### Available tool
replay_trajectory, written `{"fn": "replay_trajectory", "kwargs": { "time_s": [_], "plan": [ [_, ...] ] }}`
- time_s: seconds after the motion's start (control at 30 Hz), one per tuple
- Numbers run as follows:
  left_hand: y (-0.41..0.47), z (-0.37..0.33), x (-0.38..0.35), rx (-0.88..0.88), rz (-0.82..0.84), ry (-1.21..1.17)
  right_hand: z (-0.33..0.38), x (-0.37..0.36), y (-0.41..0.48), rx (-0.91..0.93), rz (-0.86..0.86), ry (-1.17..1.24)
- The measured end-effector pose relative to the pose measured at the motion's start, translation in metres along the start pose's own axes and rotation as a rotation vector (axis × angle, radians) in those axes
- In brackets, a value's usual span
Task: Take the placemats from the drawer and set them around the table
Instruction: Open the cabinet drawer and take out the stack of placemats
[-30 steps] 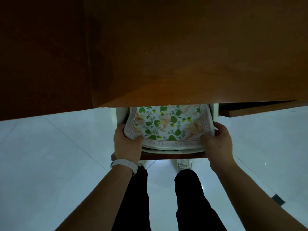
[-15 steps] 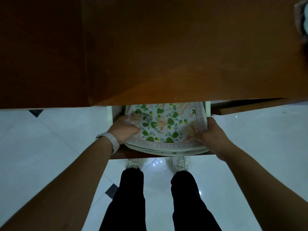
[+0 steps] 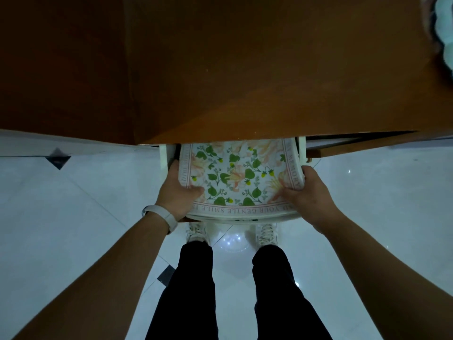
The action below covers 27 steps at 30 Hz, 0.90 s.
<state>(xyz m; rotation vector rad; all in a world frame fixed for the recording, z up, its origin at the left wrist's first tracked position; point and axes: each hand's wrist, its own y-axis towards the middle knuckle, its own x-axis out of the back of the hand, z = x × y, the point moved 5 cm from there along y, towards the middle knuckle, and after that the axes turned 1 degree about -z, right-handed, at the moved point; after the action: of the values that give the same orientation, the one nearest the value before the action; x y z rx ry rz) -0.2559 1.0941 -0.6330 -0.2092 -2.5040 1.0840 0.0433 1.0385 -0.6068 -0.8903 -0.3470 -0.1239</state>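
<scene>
Two hands grip a stack of floral placemats [image 3: 241, 179] that lies in the open drawer [image 3: 163, 157] under the near edge of the wooden table [image 3: 245, 69]. The left hand [image 3: 177, 192] holds the stack's near-left corner, thumb pressed on top and fingers tucked out of sight along the side. The right hand [image 3: 310, 192] clasps the near-right corner the same way, thumb on the printed border. Several layered edges show along the near side, so more than one mat appears to be in the grasp, though the count cannot be told. The far part of the stack is hidden under the tabletop.

As for progress, the task looks to be at its very start: the drawer is open and the mats are seized, but they are not yet out of it. No placemat shows on the visible tabletop; only a pale, fuzzy object [image 3: 445, 28] sits at its far-right corner. Lifting the stack clear and laying every mat around the table is left to do.
</scene>
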Motion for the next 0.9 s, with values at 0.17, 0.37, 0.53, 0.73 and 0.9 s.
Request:
{"fn": "replay_trajectory", "kwargs": {
  "time_s": [0.17,0.37,0.53,0.73,0.9],
  "plan": [
    [-0.048,-0.009,0.004,-0.017,0.024,-0.039,0.0,0.01,-0.038,-0.006,0.033,0.02],
    [-0.112,-0.025,0.014,-0.048,-0.036,-0.073,0.007,0.024,-0.084,-0.03,0.053,0.074],
    [-0.16,-0.028,0.018,-0.039,-0.111,-0.133,0.014,0.033,-0.111,-0.011,0.102,0.078],
    [-0.219,-0.05,0.015,-0.08,-0.161,-0.108,0.032,0.059,-0.15,0.002,0.169,0.06],
    [-0.261,-0.065,0.009,-0.079,-0.206,-0.134,0.049,0.083,-0.183,0.048,0.18,0.008]
  ]
}}
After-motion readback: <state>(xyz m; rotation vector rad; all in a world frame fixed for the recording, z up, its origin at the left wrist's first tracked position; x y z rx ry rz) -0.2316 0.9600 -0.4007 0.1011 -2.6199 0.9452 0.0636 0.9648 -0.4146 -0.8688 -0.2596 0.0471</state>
